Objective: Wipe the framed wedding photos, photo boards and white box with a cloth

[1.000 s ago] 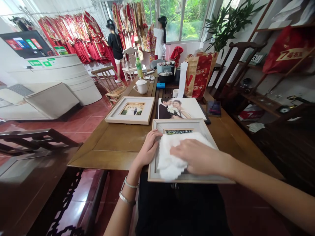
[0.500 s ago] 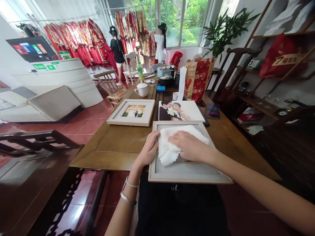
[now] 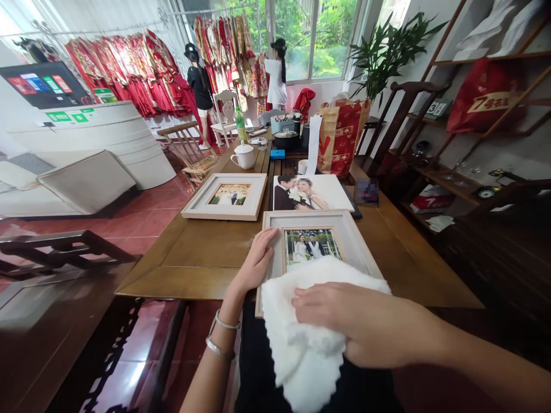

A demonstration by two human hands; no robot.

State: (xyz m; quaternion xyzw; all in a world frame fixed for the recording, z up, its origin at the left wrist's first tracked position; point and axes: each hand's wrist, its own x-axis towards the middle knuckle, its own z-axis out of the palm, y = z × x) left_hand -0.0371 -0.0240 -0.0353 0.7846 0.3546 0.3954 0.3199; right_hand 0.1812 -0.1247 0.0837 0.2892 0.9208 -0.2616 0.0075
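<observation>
A pale wooden picture frame (image 3: 361, 244) with a small wedding photo (image 3: 312, 245) in its middle lies over the table's near edge. Along its left side my left hand (image 3: 257, 258) grips it, fingers on the rim and thumb turned inward. A white cloth (image 3: 301, 355) covers the lower part of the frame and hangs past its near edge. My right hand (image 3: 340, 315) is closed on the cloth, fingers bent into it. A second framed photo (image 3: 198, 203) lies flat to the left. Behind the near frame is a large wedding print (image 3: 331, 192).
On the wooden table (image 3: 206, 246) stand a white lidded cup (image 3: 244, 156), a green bottle (image 3: 240, 125), a blue box (image 3: 278, 154) and a red-and-tan paper bag (image 3: 344, 135). A dark bench (image 3: 55, 298) is at the left. Two people stand by the hanging costumes (image 3: 124, 71).
My right hand has drawn the cloth down towards me, over the frame's near edge. The photo inside the frame now shows. My left hand stays at the frame's left side.
</observation>
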